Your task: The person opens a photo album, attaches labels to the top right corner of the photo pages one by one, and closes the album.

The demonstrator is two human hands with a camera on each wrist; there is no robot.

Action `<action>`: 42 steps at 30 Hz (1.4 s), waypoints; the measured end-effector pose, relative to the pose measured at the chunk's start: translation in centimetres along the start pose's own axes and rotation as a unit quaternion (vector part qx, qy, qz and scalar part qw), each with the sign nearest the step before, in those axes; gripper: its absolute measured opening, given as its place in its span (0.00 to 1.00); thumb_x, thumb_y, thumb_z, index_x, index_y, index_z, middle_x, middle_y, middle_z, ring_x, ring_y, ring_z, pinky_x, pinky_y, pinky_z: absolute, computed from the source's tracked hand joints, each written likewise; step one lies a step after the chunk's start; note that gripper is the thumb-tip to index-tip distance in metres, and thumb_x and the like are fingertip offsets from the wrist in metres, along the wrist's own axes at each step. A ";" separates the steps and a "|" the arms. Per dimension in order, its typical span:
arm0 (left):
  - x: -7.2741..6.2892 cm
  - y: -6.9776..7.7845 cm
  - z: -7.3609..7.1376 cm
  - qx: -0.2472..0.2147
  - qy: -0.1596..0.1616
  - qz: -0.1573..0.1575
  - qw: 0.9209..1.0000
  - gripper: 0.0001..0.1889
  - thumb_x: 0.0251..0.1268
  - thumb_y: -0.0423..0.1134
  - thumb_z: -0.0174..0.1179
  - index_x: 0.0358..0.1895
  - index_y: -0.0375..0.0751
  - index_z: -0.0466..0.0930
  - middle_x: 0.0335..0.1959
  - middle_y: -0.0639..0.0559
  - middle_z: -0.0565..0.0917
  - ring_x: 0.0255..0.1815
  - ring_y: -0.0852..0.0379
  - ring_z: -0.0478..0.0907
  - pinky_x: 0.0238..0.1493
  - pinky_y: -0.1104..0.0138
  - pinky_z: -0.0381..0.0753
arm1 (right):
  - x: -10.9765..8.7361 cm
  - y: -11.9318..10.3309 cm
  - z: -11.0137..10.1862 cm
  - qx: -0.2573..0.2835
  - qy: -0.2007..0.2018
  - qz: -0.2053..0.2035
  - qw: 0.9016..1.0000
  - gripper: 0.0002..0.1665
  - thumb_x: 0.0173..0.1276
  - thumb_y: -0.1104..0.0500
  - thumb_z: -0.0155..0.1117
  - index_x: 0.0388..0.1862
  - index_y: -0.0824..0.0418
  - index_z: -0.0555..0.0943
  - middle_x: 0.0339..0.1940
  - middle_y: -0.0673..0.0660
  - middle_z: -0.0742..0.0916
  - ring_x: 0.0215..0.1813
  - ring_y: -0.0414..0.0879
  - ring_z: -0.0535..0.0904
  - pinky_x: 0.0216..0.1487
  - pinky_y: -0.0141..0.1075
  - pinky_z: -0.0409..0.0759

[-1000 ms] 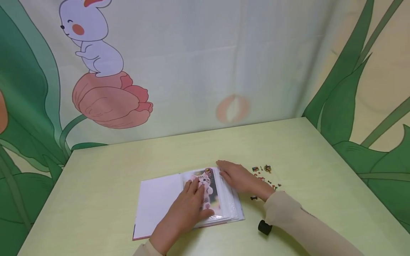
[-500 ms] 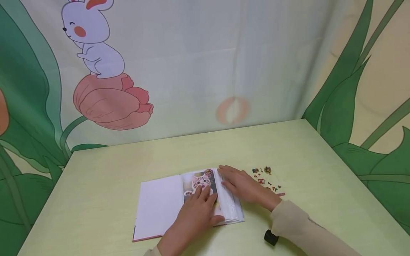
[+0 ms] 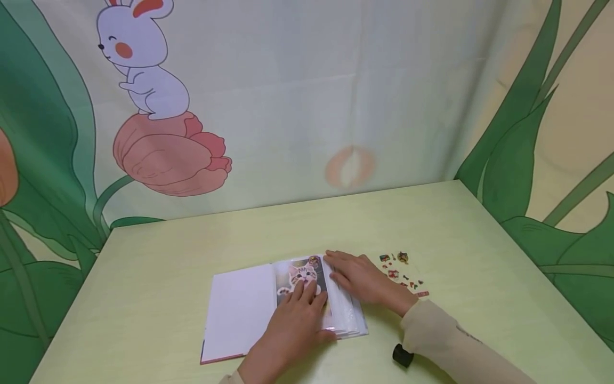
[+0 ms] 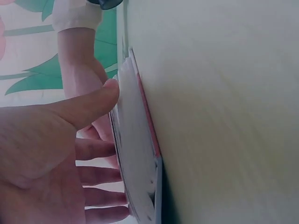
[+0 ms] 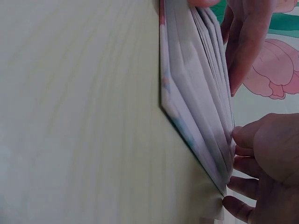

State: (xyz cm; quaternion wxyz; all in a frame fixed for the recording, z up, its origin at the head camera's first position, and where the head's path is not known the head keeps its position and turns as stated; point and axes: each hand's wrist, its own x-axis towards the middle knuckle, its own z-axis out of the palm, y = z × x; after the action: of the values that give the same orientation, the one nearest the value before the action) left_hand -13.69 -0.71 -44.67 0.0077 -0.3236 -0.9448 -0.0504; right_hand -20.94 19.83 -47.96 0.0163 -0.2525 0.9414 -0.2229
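An open photo album (image 3: 240,314) lies on the table, its white inside cover to the left and clear-sleeved pages to the right. The top page shows a kitten picture (image 3: 303,271) with a small round sticker (image 3: 314,260) near its upper right corner. My left hand (image 3: 295,322) rests on the picture's lower part, fingers straight and slightly spread, hiding it there. At the page's upper right edge, my right hand (image 3: 360,278) touches with extended fingers. The right wrist view shows its fingertips along the stacked page edges (image 5: 205,88). In the left wrist view, the left thumb (image 4: 100,100) extends over the album's near edge.
A sheet of small colourful stickers (image 3: 403,258) lies on the table right of the album, partly behind the right forearm. A black cylinder (image 3: 403,356) sits under the right sleeve. Behind the table (image 3: 192,240) hangs a curtain printed with a rabbit (image 3: 155,88) and plants.
My left hand has slid right and toward the near edge of the page, uncovering the kitten's face. My right hand has stayed near the page's right edge with only a small shift.
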 end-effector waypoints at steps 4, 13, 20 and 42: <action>0.0 -0.2 -0.3 -0.023 -0.013 -0.005 1.000 0.42 0.56 0.62 0.74 0.68 0.38 0.77 0.71 0.35 0.73 0.72 0.34 0.69 0.68 0.44 0.74 | 0.0 -0.1 0.0 -0.005 -0.002 -0.001 1.000 0.29 0.82 0.54 0.56 0.78 0.61 0.70 0.79 0.59 0.71 0.80 0.56 0.64 0.70 0.58 0.68; -0.4 -0.8 -0.7 -0.063 0.008 0.010 0.998 0.36 0.64 0.58 0.70 0.67 0.36 0.78 0.70 0.35 0.74 0.72 0.34 0.70 0.66 0.43 0.75 | 0.0 -0.2 -0.1 -0.017 -0.007 -0.004 1.000 0.29 0.82 0.54 0.56 0.78 0.61 0.70 0.79 0.60 0.71 0.79 0.57 0.64 0.69 0.59 0.69; -0.8 -0.7 -1.4 -0.066 0.047 0.047 0.996 0.26 0.75 0.46 0.63 0.67 0.32 0.77 0.69 0.37 0.76 0.71 0.38 0.73 0.67 0.48 0.76 | 0.0 -0.2 0.0 -0.027 -0.007 -0.003 1.000 0.29 0.82 0.54 0.55 0.78 0.60 0.70 0.79 0.59 0.71 0.79 0.56 0.64 0.68 0.58 0.70; -4.5 -2.5 -4.8 -0.074 0.169 -0.030 0.982 0.30 0.68 0.29 0.66 0.72 0.29 0.71 0.74 0.38 0.72 0.58 0.41 0.84 0.43 0.53 0.88 | -0.1 -0.4 -0.1 -0.033 -0.004 -0.014 0.999 0.29 0.82 0.56 0.56 0.77 0.64 0.70 0.79 0.61 0.71 0.79 0.58 0.65 0.65 0.60 0.72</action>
State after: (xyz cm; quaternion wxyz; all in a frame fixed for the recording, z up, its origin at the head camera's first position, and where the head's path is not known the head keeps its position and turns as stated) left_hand -11.79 -5.90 -40.34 0.1421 -0.2816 -0.9327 -0.1747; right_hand -20.71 19.58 -47.71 0.0090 -0.2668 0.9445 -0.1913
